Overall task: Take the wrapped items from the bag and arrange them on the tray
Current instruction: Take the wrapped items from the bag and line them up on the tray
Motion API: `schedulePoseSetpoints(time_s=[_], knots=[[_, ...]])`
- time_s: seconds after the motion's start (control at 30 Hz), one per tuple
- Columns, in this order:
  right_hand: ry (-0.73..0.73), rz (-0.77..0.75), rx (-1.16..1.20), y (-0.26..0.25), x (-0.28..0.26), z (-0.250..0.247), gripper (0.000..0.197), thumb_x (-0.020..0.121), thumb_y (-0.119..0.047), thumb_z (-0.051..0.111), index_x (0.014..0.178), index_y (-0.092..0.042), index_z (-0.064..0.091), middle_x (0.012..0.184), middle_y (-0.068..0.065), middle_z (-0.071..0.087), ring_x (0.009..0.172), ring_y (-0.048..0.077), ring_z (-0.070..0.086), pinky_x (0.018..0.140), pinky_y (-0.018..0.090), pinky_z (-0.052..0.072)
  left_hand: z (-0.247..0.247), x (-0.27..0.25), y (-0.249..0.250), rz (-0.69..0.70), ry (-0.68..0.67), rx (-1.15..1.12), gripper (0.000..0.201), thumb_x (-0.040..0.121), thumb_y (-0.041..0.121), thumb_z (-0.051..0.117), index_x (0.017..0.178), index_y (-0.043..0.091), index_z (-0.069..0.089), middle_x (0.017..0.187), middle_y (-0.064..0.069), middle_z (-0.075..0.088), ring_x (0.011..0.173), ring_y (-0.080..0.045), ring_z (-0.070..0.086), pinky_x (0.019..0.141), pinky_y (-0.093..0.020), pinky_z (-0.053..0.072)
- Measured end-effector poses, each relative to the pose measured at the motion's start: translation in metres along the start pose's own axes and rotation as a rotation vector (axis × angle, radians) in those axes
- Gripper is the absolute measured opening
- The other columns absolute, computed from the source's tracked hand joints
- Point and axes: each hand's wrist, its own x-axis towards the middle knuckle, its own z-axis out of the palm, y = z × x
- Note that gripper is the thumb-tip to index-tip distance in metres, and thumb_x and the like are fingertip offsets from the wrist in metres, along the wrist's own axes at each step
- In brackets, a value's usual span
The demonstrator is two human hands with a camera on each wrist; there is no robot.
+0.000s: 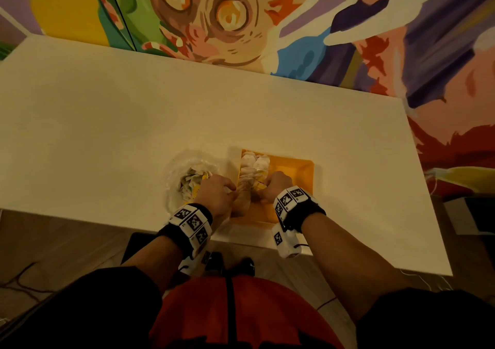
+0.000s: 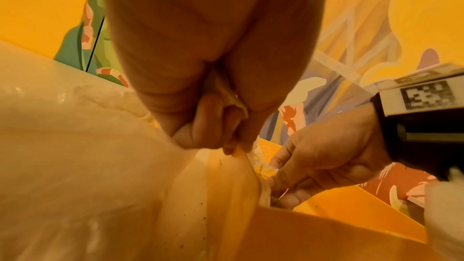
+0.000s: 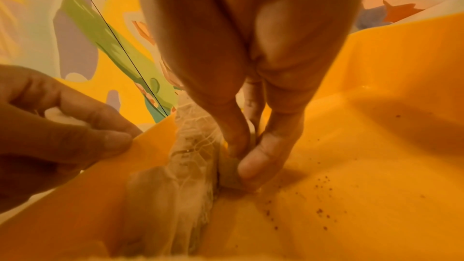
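A yellow tray sits near the table's front edge. A row of white wrapped items lies along its left wall. The clear plastic bag, to the left of the tray, holds more wrapped items. My right hand is low in the tray and pinches a small wrapped item between thumb and fingers, beside the row. My left hand is at the tray's left rim. Its fingers are curled over a white wrapped item in the palm.
The white table stretches far to the left and back, and a painted wall stands behind it. The right half of the tray floor is bare, with dark crumbs on it. The table's front edge lies just under my wrists.
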Motion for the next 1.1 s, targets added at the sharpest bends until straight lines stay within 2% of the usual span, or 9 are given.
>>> schedulePoseSetpoints(time_s=[0.2, 0.33, 0.43, 0.53, 0.63, 0.87, 0.93, 1.03, 1.1], knots=[[-0.013, 0.001, 0.001, 0.000, 0.004, 0.002, 0.026, 0.076, -0.029, 0.077, 0.082, -0.006, 0.066, 0.085, 0.012, 0.074, 0.084, 0.028, 0.071, 0.077, 0.039, 0.059, -0.001, -0.001, 0.002, 0.007, -0.004, 0.009, 0.024, 0.090, 0.027, 0.067, 0.109, 0.014, 0.072, 0.118, -0.008, 0.067, 0.106, -0.023, 0.062, 0.088, -0.028, 0.047], [-0.004, 0.005, -0.070, 0.000, 0.002, 0.000, 0.024, 0.078, -0.030, 0.074, 0.075, -0.013, 0.057, 0.095, 0.011, 0.070, 0.084, 0.026, 0.066, 0.053, 0.025, 0.046, -0.002, -0.001, 0.002, -0.001, -0.010, 0.000, 0.023, 0.089, 0.026, 0.067, 0.108, 0.014, 0.073, 0.118, -0.007, 0.067, 0.106, -0.023, 0.062, 0.088, -0.029, 0.048], [0.018, 0.008, -0.126, -0.002, 0.004, -0.001, 0.021, 0.086, -0.023, 0.068, 0.074, -0.012, 0.054, 0.102, 0.013, 0.068, 0.084, 0.025, 0.061, 0.061, 0.027, 0.044, -0.002, 0.000, 0.003, -0.004, -0.015, 0.011, 0.022, 0.089, 0.024, 0.067, 0.108, 0.014, 0.072, 0.118, -0.008, 0.067, 0.107, -0.024, 0.062, 0.085, -0.027, 0.047], [0.056, 0.011, -0.149, -0.003, 0.007, -0.003, 0.030, 0.091, -0.017, 0.061, 0.066, -0.015, 0.045, 0.093, 0.012, 0.062, 0.078, 0.023, 0.054, 0.063, 0.026, 0.042, -0.002, 0.001, 0.004, 0.002, -0.016, 0.028, 0.022, 0.089, 0.022, 0.067, 0.108, 0.012, 0.072, 0.117, -0.009, 0.067, 0.106, -0.023, 0.062, 0.079, -0.022, 0.041], [0.065, 0.015, -0.158, -0.004, 0.011, -0.004, 0.029, 0.090, -0.014, 0.062, 0.065, -0.014, 0.046, 0.081, 0.009, 0.059, 0.065, 0.020, 0.052, 0.049, 0.024, 0.038, -0.002, 0.002, 0.005, 0.000, -0.020, 0.033, 0.020, 0.089, 0.019, 0.066, 0.106, 0.011, 0.072, 0.115, -0.010, 0.067, 0.105, -0.024, 0.062, 0.077, -0.021, 0.041], [0.087, 0.028, -0.088, -0.003, 0.015, -0.002, 0.035, 0.094, -0.024, 0.056, 0.062, -0.015, 0.045, 0.063, 0.002, 0.047, 0.051, 0.015, 0.041, 0.043, 0.023, 0.030, -0.002, 0.004, 0.008, 0.038, -0.029, 0.079, 0.021, 0.089, 0.019, 0.066, 0.106, 0.008, 0.072, 0.115, -0.010, 0.067, 0.106, -0.024, 0.061, 0.077, -0.022, 0.040], [0.067, 0.030, -0.092, -0.004, 0.014, -0.002, 0.033, 0.094, -0.024, 0.056, 0.064, -0.015, 0.046, 0.070, 0.004, 0.053, 0.056, 0.018, 0.046, 0.049, 0.025, 0.034, -0.002, 0.004, 0.007, 0.041, -0.026, 0.085, 0.021, 0.089, 0.020, 0.066, 0.106, 0.008, 0.072, 0.116, -0.010, 0.067, 0.107, -0.024, 0.061, 0.078, -0.021, 0.039], [0.034, 0.028, -0.117, -0.007, 0.011, -0.004, 0.016, 0.094, -0.022, 0.058, 0.082, -0.011, 0.057, 0.096, 0.011, 0.065, 0.084, 0.028, 0.062, 0.063, 0.027, 0.042, -0.003, 0.004, 0.007, 0.053, -0.020, 0.099, 0.022, 0.090, 0.021, 0.065, 0.108, 0.009, 0.071, 0.118, -0.010, 0.065, 0.108, -0.024, 0.060, 0.077, -0.021, 0.039], [0.030, 0.012, -0.113, -0.007, 0.010, -0.005, 0.017, 0.094, -0.023, 0.058, 0.081, -0.011, 0.058, 0.104, 0.014, 0.068, 0.095, 0.030, 0.064, 0.067, 0.029, 0.047, -0.004, 0.003, 0.006, 0.048, -0.043, 0.103, 0.024, 0.090, 0.024, 0.065, 0.109, 0.010, 0.070, 0.118, -0.010, 0.064, 0.109, -0.024, 0.059, 0.078, -0.022, 0.040]])
